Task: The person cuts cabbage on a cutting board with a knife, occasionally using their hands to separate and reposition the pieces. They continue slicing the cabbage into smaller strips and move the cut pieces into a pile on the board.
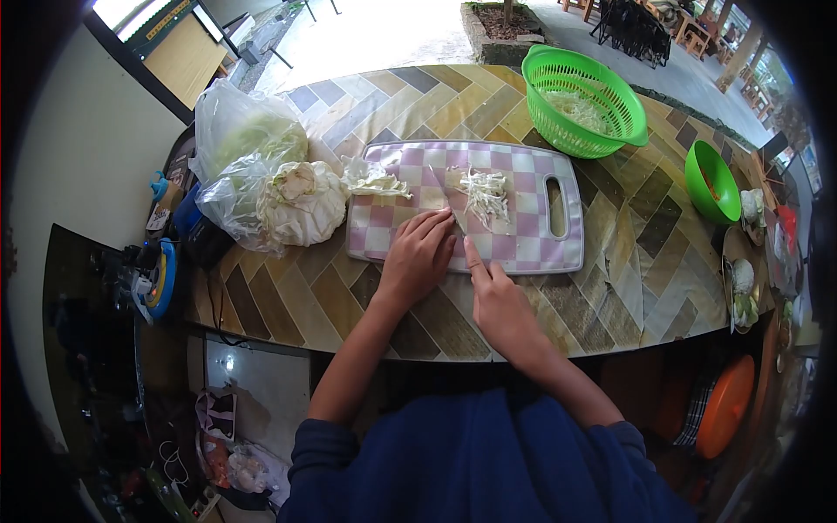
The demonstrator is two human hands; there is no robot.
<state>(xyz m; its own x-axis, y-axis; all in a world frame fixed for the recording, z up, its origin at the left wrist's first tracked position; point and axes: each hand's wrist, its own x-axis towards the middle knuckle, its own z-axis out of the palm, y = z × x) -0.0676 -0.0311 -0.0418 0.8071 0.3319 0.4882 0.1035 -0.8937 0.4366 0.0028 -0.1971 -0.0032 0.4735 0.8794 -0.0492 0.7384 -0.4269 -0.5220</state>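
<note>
A purple-and-white checkered cutting board (532,248) lies on the table in front of me. My right hand (504,318) grips a kitchen knife (446,193), index finger stretched along it, with the blade pointing away over the board. Just left of the blade, my left hand (417,257) presses down on the board with fingers together; whatever is under them is hidden. Shredded cabbage (485,193) is heaped to the right of the blade. Loose cabbage leaves (373,179) lie across the board's left edge, beside a cabbage head (301,205).
A plastic bag (235,131) with pale green contents sits behind the cabbage head. At the back right stands a green colander (584,139) holding shreds, and a green bowl (708,179) is farther right. Plates with vegetables (743,283) line the right edge.
</note>
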